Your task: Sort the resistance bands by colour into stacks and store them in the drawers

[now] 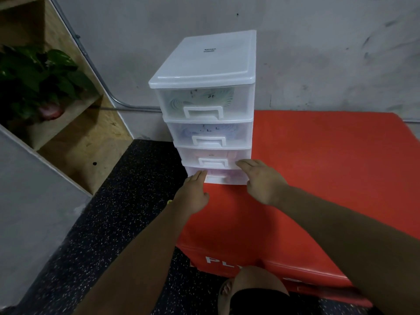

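Observation:
A white translucent drawer unit (205,64) with several drawers stands on a red padded box (318,169) against the wall. All drawers look pushed in. Pale coiled bands (202,98) show faintly through the top drawer front, and more bands (211,130) through the second. A pinkish mass (229,172) shows in the bottom drawer (236,177). My left hand (193,192) touches the bottom drawer's front at its left, fingers straight. My right hand (261,178) lies flat at that drawer's right front, fingertips near the third drawer (191,156).
A plywood shelf (75,137) with a green potted plant (38,80) stands at the left. Black speckled rubber floor (109,212) lies between shelf and red box. A grey wall (318,53) is behind. My knee (256,285) shows at the bottom.

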